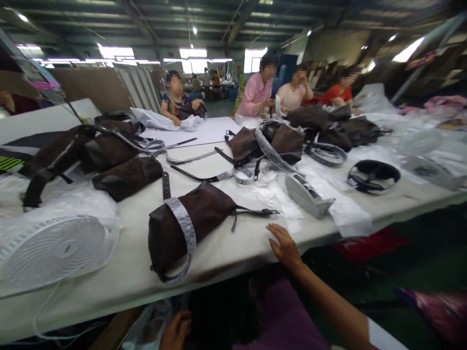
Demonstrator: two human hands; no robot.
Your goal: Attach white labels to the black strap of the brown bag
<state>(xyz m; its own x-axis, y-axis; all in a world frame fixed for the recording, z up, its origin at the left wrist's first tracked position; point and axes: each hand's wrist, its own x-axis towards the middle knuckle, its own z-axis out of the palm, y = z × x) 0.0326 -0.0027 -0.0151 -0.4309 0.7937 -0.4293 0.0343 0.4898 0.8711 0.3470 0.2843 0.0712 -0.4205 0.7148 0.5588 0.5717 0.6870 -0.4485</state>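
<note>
My right hand (286, 245) lies on the front edge of the cloth-covered table (233, 255), palm down with the fingers stretched out and nothing in them. Left of it a dark brown bag (204, 218) lies on its side, apart from the hand. Its handle (185, 227) is wrapped in clear plastic film, and a strap with a buckle (270, 212) points toward my right hand. Below the table edge, my left hand (177, 331) is partly cut off by the frame, its fingers curled. A clear plastic bag (151, 321) is beside it; what the fingers hold is hidden.
A white fan (58, 250) stands at left with a cable. A grey tape dispenser (308, 194) and a black ring-shaped strap (374, 176) lie at right. More brown bags (127, 177) and loose wrapping cover the table. Several people (257, 90) work across it.
</note>
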